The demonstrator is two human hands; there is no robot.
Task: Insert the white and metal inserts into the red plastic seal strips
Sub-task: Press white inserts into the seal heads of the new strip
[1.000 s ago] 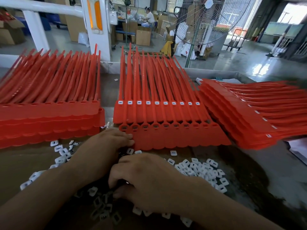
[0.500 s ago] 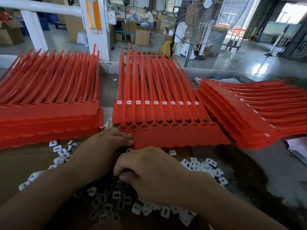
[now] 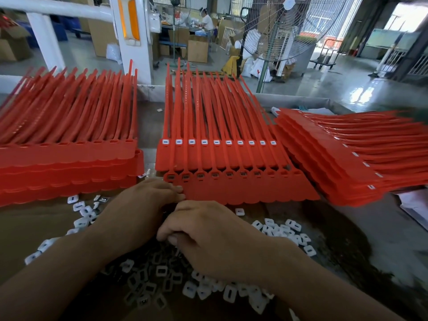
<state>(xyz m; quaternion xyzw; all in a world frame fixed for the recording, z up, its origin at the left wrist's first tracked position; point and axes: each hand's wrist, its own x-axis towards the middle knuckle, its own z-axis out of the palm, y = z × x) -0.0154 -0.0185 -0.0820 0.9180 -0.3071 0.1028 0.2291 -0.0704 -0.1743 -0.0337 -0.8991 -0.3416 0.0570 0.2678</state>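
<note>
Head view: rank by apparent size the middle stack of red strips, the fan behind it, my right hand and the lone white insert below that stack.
1. middle stack of red strips
2. fan and right hand: look alike; the fan is far off and cropped, so unranked
3. lone white insert

One wide-angle camera sat on the person's head at the near edge of the bench point(image 3: 370, 239), facing forward and down. It was close over the left hand point(image 3: 141, 205) and right hand point(image 3: 208, 237), low in frame, and looked across the red seal strips point(image 3: 220, 158) to the far edge and the factory floor point(image 3: 335, 89) beyond.
</note>
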